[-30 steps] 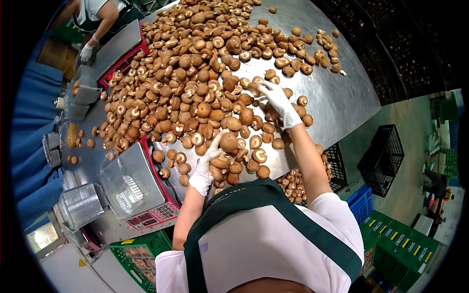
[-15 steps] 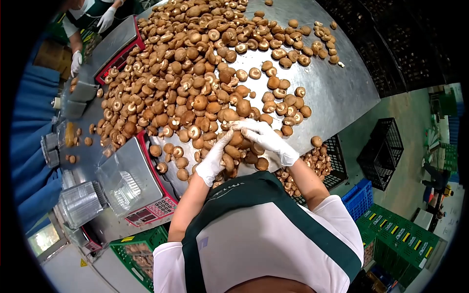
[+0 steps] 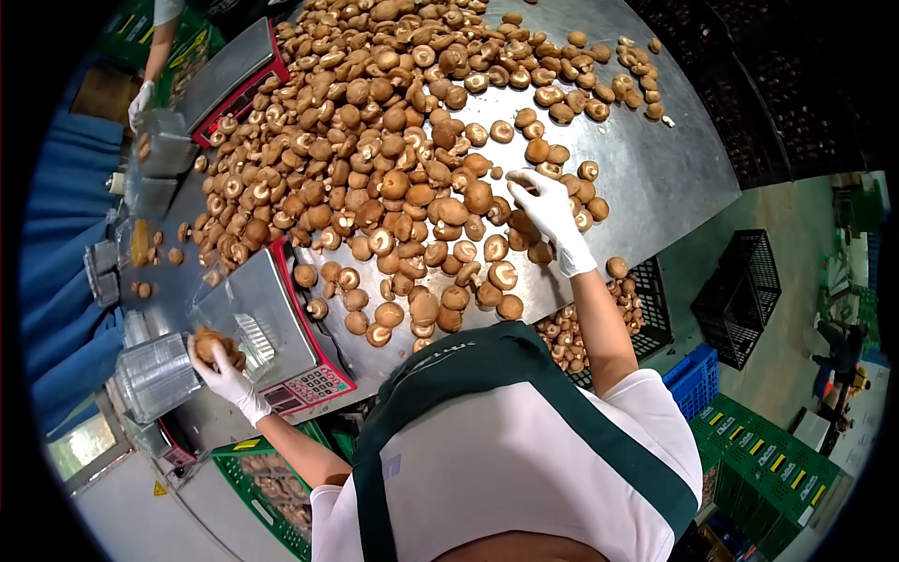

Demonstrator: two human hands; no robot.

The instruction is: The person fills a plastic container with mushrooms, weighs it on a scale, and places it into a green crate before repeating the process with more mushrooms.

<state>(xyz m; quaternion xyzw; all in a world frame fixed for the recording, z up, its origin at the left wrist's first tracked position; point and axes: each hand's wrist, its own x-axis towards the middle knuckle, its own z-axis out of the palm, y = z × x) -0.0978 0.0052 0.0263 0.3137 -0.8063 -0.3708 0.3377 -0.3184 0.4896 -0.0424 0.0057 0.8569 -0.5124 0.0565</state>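
Gloved in white, my left hand (image 3: 229, 382) is wrapped round a few brown shiitake mushrooms (image 3: 215, 346). It is over the left side of a weighing scale (image 3: 304, 390), beside a clear plastic tray (image 3: 253, 339) on the scale's metal plate. My right hand (image 3: 551, 214), also gloved, is above the right side of the mushroom pile (image 3: 346, 122), with its fingers apart and slightly bent. Loose mushrooms lie just under and beside its fingers; I see nothing held in it.
A steel table (image 3: 674, 169) carries the pile. Another scale (image 3: 239, 80) stands farther back, near a co-worker's gloved hand (image 3: 140, 101). Stacked clear trays (image 3: 154, 379) are at the left. Black crates (image 3: 740, 295), a blue crate (image 3: 693, 379) and green crates (image 3: 768, 450) stand to the right.
My hands were together over mushrooms at the near edge of the pile. My left hand has swung left to the scale with mushrooms; my right has moved right and farther away.
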